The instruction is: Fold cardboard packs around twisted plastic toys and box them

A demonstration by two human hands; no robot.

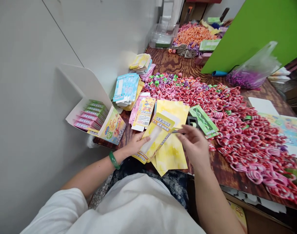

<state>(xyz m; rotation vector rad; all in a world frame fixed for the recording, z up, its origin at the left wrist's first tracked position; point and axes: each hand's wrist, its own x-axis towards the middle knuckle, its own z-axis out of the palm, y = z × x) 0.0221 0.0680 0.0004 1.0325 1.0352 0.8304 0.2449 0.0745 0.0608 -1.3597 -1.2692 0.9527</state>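
Note:
My left hand [136,143] grips a flat yellow paper box [160,125] with a long window, its thumb lying on the front. At the right edge of that box is my right hand [194,143], thumb and forefinger brought close together. What they pinch, if anything, is too small to make out. Larger yellow sheets [172,151] lie beneath the box. Just beyond my left hand lies another small printed box [144,112] on a pink one. A green box [204,120] with a wavy window rests past my right hand, beside a small dark holder [193,122].
An open display carton [113,126] at the left holds green and pink boxes. Blue cartons [126,87] are stacked near the wall. A large heap of red and pink hair ties [236,126] covers the table's right. A plastic bag [255,71] stands by a green panel [265,29].

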